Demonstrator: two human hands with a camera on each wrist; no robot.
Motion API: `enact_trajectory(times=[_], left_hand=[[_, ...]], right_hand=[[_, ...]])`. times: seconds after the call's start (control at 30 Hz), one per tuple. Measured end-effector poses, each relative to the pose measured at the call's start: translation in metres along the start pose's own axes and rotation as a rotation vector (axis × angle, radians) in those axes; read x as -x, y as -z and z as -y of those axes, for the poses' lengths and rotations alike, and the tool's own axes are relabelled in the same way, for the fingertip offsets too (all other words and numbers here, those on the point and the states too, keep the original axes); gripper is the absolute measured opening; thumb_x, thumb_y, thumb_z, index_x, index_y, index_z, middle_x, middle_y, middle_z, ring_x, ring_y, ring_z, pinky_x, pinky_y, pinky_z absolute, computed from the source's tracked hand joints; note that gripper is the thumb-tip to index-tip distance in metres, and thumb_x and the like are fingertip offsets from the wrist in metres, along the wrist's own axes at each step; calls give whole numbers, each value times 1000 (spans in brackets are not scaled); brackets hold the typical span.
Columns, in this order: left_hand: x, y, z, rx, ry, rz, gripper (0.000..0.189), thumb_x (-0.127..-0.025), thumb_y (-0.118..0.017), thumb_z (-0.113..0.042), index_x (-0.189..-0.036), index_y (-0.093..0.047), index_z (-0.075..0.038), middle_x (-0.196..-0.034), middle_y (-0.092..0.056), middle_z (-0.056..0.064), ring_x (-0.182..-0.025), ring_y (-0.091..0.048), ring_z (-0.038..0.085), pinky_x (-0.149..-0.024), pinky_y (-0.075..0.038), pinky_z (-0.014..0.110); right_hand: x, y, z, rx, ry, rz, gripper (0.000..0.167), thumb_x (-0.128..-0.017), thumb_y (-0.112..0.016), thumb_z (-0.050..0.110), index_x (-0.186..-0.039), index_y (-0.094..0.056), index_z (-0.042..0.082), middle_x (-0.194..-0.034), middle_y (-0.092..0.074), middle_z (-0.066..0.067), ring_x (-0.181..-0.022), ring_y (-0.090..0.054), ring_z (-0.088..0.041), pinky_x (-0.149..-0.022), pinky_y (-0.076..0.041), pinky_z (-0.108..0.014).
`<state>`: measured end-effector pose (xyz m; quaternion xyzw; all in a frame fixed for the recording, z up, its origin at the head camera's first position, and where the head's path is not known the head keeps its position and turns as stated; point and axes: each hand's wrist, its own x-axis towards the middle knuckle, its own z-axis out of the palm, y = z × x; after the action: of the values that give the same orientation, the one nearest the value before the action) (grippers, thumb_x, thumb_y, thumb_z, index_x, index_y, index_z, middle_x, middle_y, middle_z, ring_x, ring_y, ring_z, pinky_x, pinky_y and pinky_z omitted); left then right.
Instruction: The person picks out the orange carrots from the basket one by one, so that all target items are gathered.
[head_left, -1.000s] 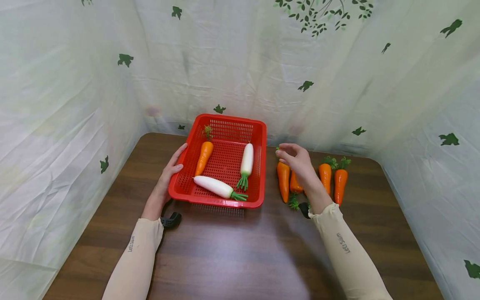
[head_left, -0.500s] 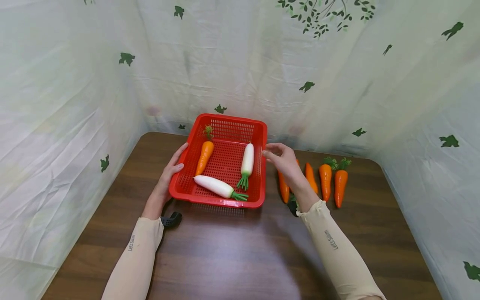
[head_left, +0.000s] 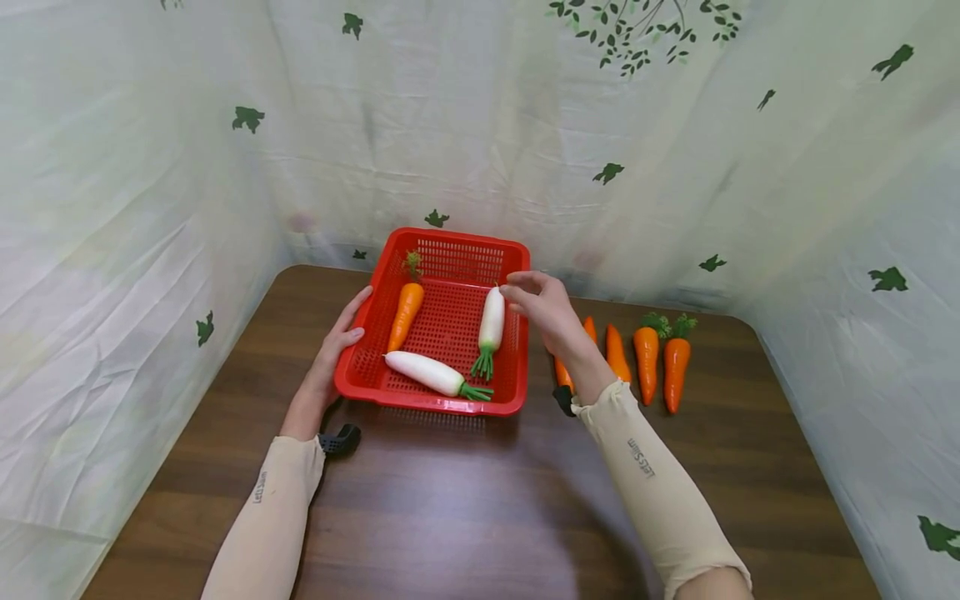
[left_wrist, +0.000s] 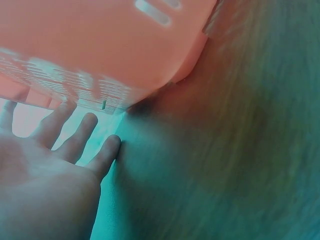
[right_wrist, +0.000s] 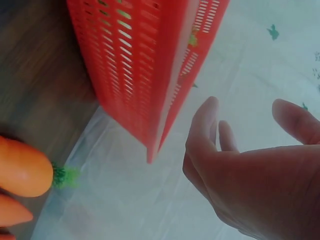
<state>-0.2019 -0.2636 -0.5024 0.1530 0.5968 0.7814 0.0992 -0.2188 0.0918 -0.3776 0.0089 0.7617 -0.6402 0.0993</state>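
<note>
A red plastic basket (head_left: 427,406) stands on the table with a carrot (head_left: 407,317) along its left side. One white radish (head_left: 491,321) lies lengthwise at the right inside it, and another white radish (head_left: 423,372) crosses the front. My left hand (head_left: 330,354) rests against the basket's left side; in the left wrist view its fingers (left_wrist: 80,137) are spread and straight beside the perforated wall. Over the right rim is my right hand (head_left: 551,312), fingertips near the tip of the lengthwise radish. The right wrist view shows nothing between its loosely bent fingers (right_wrist: 202,122) and thumb.
Several carrots (head_left: 647,362) lie on the brown table (head_left: 450,517) right of the basket, some partly hidden by the right hand and forearm. A pale curtain (head_left: 465,125) with green leaf patterns hangs close behind the basket and along both sides.
My right hand has moved left from above the carrots to over the basket's right rim, uncovering more of the carrots. The left hand and the basket have stayed put.
</note>
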Motion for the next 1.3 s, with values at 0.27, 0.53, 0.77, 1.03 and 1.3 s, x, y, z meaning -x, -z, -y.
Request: enact_trajectory(times=[0.27,0.53,0.77,1.03,1.3], left_hand=[[-1,2,-1,3,6,-2,69,-105,-37,-14,-169,-21,-32,-174,-16,5,-152,-25,36,-108,-53,31],[-1,2,-2,4,8,-2,69,-104,-38,-13,-169,-22,-32,-174,-16,4,-153,-25,36,-110,-52,33],[0,3,-2,6,8,-1,70,-104,-39,-14,-168,-23,-34,-174,-17,4,-151,-28,34,-108,-53,34],[2,2,-2,1,0,-3,69,-105,-38,-14,-169,-22,-32,-174,-17,2,-152,-27,35,-109,-52,33],[0,0,-1,6,1,-3,68,-105,-40,-14,-168,-23,-34,-174,-18,1,-152,-27,35,-108,-53,33]], right_hand=[[-13,-11,10,-56,-31,33,46,-102,-69,21,-141,-59,-1,-144,-58,-16,-134,-58,-36,-117,-47,-50],[-27,-25,22,-71,-82,43,43,-102,-69,21,-138,-60,0,-141,-60,-15,-125,-63,-31,-113,-50,-46],[-36,-40,25,-94,-107,76,40,-103,-69,20,-135,-62,-2,-140,-60,-16,-126,-62,-34,-114,-50,-47],[-46,-61,25,-94,-148,104,34,-103,-68,19,-129,-65,-2,-142,-61,-16,-126,-63,-32,-111,-52,-44],[-56,-76,20,-100,-185,133,34,-103,-68,18,-129,-68,-3,-145,-61,-17,-124,-62,-31,-113,-51,-45]])
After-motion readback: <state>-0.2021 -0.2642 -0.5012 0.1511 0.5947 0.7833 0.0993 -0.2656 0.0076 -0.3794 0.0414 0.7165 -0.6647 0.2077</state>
